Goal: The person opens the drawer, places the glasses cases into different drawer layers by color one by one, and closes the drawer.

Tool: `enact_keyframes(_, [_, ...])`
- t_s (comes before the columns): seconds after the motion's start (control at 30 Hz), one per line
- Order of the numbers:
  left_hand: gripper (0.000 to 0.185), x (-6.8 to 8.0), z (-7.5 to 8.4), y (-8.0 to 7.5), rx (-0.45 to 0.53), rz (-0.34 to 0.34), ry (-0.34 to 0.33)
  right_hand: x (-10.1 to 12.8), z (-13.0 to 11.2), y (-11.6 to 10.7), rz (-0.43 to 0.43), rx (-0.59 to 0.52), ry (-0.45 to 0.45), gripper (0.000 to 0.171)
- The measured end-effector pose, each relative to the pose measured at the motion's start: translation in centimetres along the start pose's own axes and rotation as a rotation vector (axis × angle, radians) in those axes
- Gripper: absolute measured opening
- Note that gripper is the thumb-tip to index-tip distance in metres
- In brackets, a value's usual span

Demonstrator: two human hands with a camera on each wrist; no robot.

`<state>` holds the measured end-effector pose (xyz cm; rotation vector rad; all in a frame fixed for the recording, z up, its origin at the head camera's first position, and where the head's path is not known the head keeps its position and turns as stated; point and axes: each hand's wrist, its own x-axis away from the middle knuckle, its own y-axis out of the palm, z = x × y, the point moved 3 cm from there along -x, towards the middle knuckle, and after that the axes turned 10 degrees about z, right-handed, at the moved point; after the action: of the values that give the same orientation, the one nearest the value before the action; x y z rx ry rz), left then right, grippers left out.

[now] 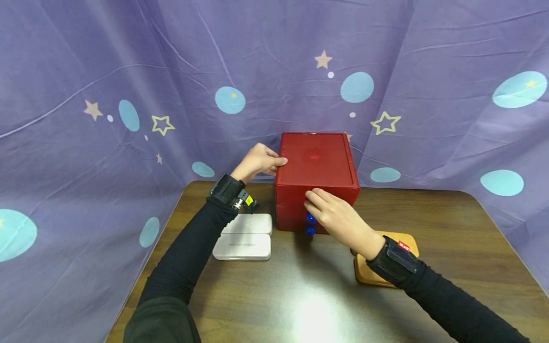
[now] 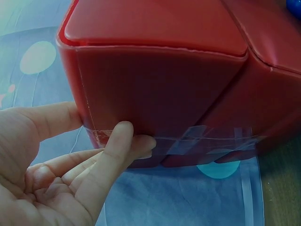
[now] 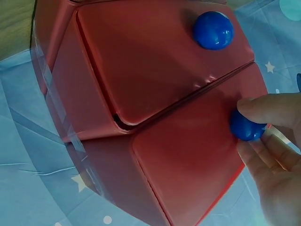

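Observation:
A red box (image 1: 317,162) with two front drawers stands at the back middle of the table. My left hand (image 1: 259,162) rests against its upper left edge; in the left wrist view the thumb and fingertips (image 2: 123,136) touch the box's left side (image 2: 160,89) near a corner. My right hand (image 1: 339,219) reaches to the upper drawer front. In the right wrist view its thumb and fingers pinch one blue knob (image 3: 247,128), while the other knob (image 3: 214,29) is free. That free lower knob (image 1: 310,217) also shows in the head view. Both drawers look closed.
Two white flat cases (image 1: 242,247) lie left of the box, one behind the other. An orange-brown flat object (image 1: 364,275) lies under my right wrist. The brown table (image 1: 300,295) is walled on three sides by a purple cloth (image 1: 128,71). Clear tape (image 2: 211,139) runs along the box's base.

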<state>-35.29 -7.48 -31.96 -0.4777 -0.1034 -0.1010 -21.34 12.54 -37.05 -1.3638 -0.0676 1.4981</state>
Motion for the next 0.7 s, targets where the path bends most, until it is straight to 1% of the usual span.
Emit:
enact_keyframes(0.13, [0.038, 0.0, 0.0, 0.0, 0.002, 0.002, 0.008, -0.1, -0.1, 0.0, 0.02, -0.003, 0.001, 0.029])
enact_keyframes(0.3, [0.039, 0.0, -0.2, 0.1, 0.02, -0.002, 0.004, -0.2, -0.4, -0.2, 0.013, -0.023, 0.026, 0.027])
enact_keyframes(0.4, [0.04, -0.1, -0.2, 0.1, 0.029, -0.004, 0.006, -0.2, -0.6, -0.4, 0.0, -0.031, 0.043, 0.031])
enact_keyframes(0.5, [0.04, -0.1, -0.2, 0.1, 0.03, -0.006, 0.009, -0.1, -0.9, -0.7, -0.011, -0.037, 0.049, 0.038])
enact_keyframes(0.7, [0.039, -0.1, -0.2, 0.0, 0.026, -0.01, 0.012, 0.4, -1.5, -1.1, -0.001, -0.052, 0.014, 0.051])
